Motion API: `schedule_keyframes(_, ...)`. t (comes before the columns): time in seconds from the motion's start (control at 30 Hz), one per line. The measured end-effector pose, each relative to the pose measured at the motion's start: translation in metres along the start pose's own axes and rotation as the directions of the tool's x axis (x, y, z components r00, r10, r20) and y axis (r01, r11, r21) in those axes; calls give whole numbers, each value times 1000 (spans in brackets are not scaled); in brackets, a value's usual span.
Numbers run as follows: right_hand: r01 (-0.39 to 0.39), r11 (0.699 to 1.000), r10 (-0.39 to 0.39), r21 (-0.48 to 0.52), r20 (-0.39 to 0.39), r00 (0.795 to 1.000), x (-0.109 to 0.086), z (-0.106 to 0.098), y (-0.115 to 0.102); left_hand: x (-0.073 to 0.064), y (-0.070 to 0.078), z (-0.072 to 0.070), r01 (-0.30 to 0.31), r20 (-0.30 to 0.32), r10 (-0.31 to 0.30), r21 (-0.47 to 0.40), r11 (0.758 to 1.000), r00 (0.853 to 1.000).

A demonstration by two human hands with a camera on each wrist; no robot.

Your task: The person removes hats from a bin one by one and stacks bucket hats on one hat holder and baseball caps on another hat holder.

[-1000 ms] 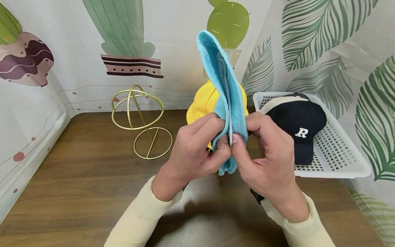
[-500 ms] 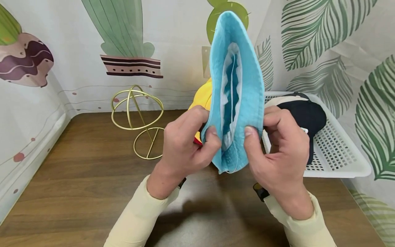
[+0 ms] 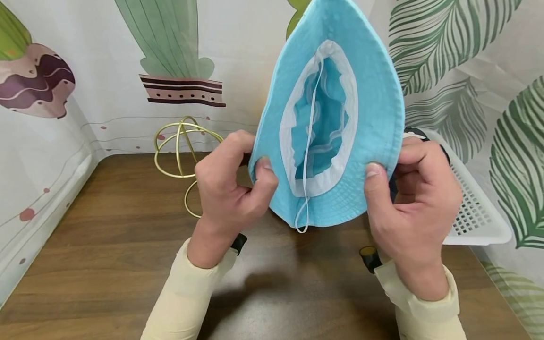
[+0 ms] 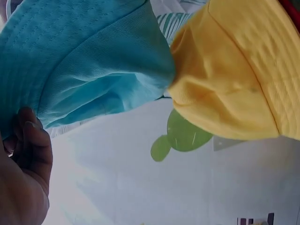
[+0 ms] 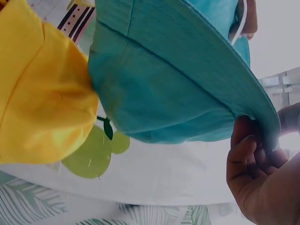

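Note:
A light blue bucket hat [image 3: 378, 108] is held up over the table, its underside and white inner band facing the head camera. My left hand [image 3: 231, 182] pinches the brim on the left between thumb and curled fingers. On the opposite side, my right hand [image 3: 416, 198] grips the brim the same way, thumb on the inner face. A thin white cord [image 3: 312, 113] crosses the opening and loops below the brim. Beyond the blue crown, a yellow bucket hat [image 4: 229, 75] shows in both wrist views; the blue hat hides it from the head view.
A gold wire hat stand [image 3: 180, 151] stands at the back left of the wooden table [image 3: 106, 245]. At right is a white perforated basket [image 3: 476, 208] with caps, mostly hidden behind my right hand. A printed cloth [image 3: 250, 47] hangs behind.
My hands have moved apart, spreading the folded blue bucket hat's brim wide. The hat has risen and turned its opening toward the head camera, covering the yellow hat.

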State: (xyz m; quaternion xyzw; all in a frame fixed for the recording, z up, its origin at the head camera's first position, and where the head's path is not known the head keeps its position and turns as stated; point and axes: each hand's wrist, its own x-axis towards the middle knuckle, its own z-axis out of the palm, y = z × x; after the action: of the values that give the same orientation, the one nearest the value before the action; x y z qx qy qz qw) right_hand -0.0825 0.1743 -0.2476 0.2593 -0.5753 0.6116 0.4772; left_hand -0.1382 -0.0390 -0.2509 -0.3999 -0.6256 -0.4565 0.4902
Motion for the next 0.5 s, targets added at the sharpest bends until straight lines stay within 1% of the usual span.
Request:
schedule_keyframes(0.1, 8, 1000, -7, 26, -47, 999, 3, -3, 2, 1, -4, -3, 24, -37, -24, -2, 1000, 999)
schedule_keyframes(0.23, 15, 1000, -12, 26, -98, 995, 8, -9, 6, 3, -8, -8, 61, -77, -61, 5, 998, 995)
schedule_keyframes(0.4, 16, 1000, -13, 19, -165, 986, 16, -16, 8, 5, -12, -14, 110, -130, -108, 7, 994, 986)
schedule_keyframes(0.5, 23, 1000, -20, 14, -197, 980, 19, -19, 9, 6, -16, -17, 127, -159, -124, 9, 992, 979)
